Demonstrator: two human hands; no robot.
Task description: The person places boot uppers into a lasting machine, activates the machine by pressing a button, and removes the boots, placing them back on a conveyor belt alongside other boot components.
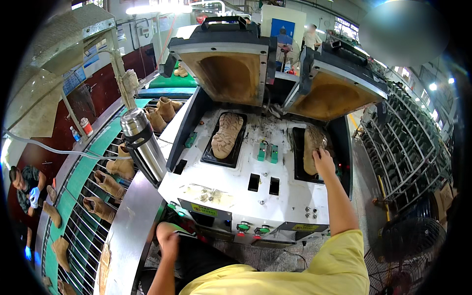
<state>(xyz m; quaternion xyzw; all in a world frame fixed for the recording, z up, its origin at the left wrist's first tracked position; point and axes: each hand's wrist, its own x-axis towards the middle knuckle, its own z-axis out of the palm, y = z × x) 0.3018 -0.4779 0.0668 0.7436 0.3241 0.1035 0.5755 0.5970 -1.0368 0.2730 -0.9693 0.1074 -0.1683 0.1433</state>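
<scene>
In the right bed of a white two-station press, a tan boot lies with its patterned sole facing up. My right hand reaches onto it, fingers and thumb closed on its near side edge. A second tan boot rests sole up in the left black tray, with no hand on it. My left hand is low by my bare knee, left of the press front; its fingers are too blurred to read. Both padded lids, the left lid and the right lid, stand raised.
Beside the press on the left stands a steel thermos. A roller conveyor carries several tan boots. Two people work beyond it, one person wearing gloves. A rack and a fan stand at right.
</scene>
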